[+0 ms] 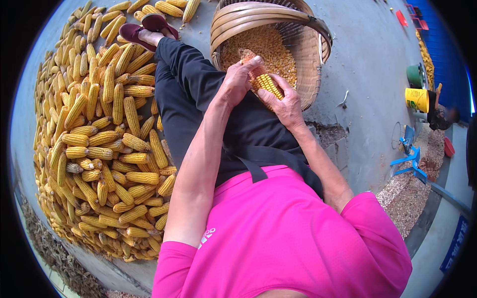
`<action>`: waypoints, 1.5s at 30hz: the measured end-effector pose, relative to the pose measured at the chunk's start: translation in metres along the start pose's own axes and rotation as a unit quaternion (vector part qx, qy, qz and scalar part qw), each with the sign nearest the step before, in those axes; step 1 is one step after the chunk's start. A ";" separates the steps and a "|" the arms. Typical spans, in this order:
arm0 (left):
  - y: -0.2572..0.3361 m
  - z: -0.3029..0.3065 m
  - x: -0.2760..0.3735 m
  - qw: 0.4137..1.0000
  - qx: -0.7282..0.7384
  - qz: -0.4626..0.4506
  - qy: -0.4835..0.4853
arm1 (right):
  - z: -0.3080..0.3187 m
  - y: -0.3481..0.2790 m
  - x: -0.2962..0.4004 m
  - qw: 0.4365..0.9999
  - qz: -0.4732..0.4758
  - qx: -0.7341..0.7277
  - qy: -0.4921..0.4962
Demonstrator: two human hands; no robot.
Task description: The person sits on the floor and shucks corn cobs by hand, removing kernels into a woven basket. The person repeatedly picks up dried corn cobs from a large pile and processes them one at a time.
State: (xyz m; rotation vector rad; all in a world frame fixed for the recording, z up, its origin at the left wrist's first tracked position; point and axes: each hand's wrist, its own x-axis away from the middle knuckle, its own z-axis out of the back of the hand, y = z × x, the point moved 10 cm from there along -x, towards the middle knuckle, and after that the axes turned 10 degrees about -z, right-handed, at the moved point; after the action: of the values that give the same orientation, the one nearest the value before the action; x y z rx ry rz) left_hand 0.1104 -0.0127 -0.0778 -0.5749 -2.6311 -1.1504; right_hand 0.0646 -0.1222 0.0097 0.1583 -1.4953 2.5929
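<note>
Both hands meet over my lap, at the near rim of a woven bamboo basket (311,70). My left hand (236,82) is closed round a bare reddish corncob (247,56), its thumb on top. My right hand (285,102) grips a partly shelled ear of corn (269,85), fingers and thumb on either side of its yellow kernels. The bare cob touches the ear; where one ends and the other begins is hidden between the fingers. Loose corn kernels (242,39) lie in the basket under its arched handle (261,11).
A large heap of corn ears (111,149) covers the floor at left. My crossed legs (190,85) lie between heap and basket. Broken concrete (329,138) is right of my lap. Farther right are a yellow bucket (416,100), a blue metal frame (411,164) and another person (439,115).
</note>
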 end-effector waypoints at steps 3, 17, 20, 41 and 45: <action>-0.002 0.000 0.004 0.996 0.093 0.010 0.008 | -0.016 0.028 -0.008 0.984 -0.093 -0.132 -0.079; 0.005 0.004 0.012 0.998 0.001 -0.065 0.006 | -0.019 0.073 -0.037 0.990 -0.137 -0.028 -0.008; 0.008 -0.003 0.013 0.996 -0.030 -0.081 -0.011 | -0.026 0.108 -0.038 0.953 -0.230 -0.197 -0.001; 0.006 0.012 0.003 0.992 0.104 -0.071 0.023 | -0.032 0.034 -0.025 0.984 -0.057 -0.142 -0.093; 0.009 0.011 0.004 0.994 0.067 -0.085 0.030 | -0.030 0.075 -0.034 0.983 -0.108 -0.135 -0.053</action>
State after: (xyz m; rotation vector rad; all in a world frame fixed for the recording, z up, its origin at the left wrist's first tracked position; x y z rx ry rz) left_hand 0.1104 0.0014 -0.0781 -0.2900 -2.7217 -1.0080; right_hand 0.0843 -0.1355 -0.0744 0.4084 -1.7402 2.2200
